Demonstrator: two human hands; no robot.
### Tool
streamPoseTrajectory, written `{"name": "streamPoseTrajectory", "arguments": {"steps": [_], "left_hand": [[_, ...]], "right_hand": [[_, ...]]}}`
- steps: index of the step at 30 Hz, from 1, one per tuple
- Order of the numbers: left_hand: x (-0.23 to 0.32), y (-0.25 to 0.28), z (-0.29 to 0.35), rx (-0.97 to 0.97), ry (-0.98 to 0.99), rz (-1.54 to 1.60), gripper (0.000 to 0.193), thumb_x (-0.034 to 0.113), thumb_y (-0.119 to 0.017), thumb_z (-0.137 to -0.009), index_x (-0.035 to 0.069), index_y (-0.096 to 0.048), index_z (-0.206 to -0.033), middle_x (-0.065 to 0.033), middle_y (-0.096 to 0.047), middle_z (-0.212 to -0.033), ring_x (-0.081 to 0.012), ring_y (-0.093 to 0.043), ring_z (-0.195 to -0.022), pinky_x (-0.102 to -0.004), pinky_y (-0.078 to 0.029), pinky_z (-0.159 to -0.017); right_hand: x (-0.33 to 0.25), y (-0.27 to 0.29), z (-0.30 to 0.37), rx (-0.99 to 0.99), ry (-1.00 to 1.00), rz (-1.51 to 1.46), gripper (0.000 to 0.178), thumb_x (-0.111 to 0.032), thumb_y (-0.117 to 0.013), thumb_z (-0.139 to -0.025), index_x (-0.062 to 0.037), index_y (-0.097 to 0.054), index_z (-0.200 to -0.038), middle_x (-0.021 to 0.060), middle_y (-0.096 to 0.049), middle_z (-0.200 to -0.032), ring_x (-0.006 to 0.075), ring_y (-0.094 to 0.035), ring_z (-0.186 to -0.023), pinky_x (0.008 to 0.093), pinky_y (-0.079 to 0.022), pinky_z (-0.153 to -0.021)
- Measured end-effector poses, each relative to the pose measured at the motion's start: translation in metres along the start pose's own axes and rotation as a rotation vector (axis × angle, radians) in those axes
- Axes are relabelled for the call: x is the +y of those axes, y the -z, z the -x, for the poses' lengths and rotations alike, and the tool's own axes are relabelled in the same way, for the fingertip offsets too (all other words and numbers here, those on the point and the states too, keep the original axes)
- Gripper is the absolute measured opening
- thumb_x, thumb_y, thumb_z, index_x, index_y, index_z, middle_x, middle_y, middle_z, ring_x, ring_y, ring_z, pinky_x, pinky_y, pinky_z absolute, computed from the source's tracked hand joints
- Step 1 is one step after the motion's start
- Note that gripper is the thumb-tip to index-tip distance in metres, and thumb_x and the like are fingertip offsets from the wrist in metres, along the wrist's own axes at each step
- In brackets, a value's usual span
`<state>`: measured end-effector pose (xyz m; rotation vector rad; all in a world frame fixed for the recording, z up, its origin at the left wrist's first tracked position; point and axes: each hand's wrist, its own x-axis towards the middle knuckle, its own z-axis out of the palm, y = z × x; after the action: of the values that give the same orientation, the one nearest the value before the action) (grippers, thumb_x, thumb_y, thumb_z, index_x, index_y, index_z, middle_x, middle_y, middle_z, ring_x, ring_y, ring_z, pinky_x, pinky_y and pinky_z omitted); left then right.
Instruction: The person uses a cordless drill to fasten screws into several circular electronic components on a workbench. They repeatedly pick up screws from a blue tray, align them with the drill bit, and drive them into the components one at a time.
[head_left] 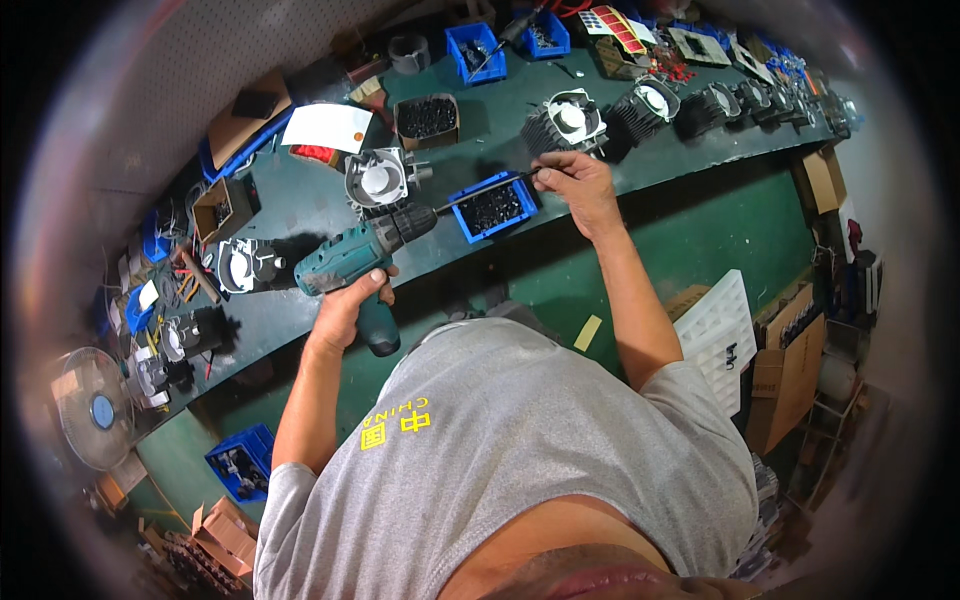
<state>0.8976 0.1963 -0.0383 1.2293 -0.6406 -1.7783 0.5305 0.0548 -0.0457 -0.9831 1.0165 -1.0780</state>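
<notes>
My left hand (348,308) is wrapped round the handle of a teal cordless drill (345,258). From its black chuck, a long thin bit (480,193) runs toward the right. My right hand (582,190) pinches a small dark piece at the tip of the bit; what kind it is I cannot make out. Below the bit stands a blue bin (484,237) of small black parts, near the bench's front edge. Just beyond the drill sits a grey metal housing with a white round centre (378,180). Another such housing (568,122) stands beyond my right hand.
More housings line the green bench (480,115) to the right, and others (245,265) stand at left. A cardboard box of black parts (427,119) and blue bins (476,53) are farther back. A fan (93,408) stands at far left; cartons (788,370) stand at right.
</notes>
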Motion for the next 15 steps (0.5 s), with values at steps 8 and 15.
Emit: {"name": "streamPoseTrajectory", "arguments": {"steps": [8, 15], "left_hand": [[0.006, 0.020, -0.002, -0.045, 0.026, -0.102, 0.041, 0.025, -0.079, -0.085, 0.002, -0.061, -0.115, -0.0086, -0.066, -0.095, -0.0179, -0.064, -0.077, -0.0368, -0.056, -0.072], [0.003, 0.017, -0.001, -0.070, 0.026, -0.067, 0.039, 0.024, -0.078, -0.087, 0.002, -0.060, -0.114, -0.0078, -0.064, -0.095, -0.0179, -0.063, -0.076, -0.0373, -0.055, -0.073]], "right_hand": [[-0.017, 0.002, 0.009, -0.092, -0.084, 0.118, 0.021, 0.003, -0.072, -0.089, 0.0099, -0.069, -0.109, 0.0161, -0.073, -0.096, 0.0183, -0.073, -0.085, 0.0278, -0.061, -0.078], [-0.018, 0.006, 0.010, -0.083, -0.137, 0.111, 0.021, 0.001, -0.073, -0.089, 0.0086, -0.070, -0.108, 0.0152, -0.073, -0.098, 0.0194, -0.073, -0.084, 0.0298, -0.062, -0.077]]}}
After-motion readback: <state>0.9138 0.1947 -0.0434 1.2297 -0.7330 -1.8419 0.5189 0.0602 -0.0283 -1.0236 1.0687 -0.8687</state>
